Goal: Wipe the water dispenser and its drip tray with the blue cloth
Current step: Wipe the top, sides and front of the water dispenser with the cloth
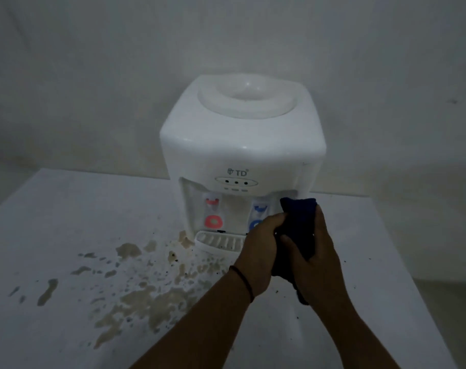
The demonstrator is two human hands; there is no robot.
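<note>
Dispenser [242,145] on table [66,209], drip tray [218,242] in front; cloth [298,225] right of tray.

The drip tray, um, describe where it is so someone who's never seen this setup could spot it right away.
Find the white water dispenser standing on the white table. At the foot of its front, under the red tap and blue tap, a shallow white drip tray juts toward the viewer. Its slotted grille sets it apart; the left hand covers its right end.
</note>
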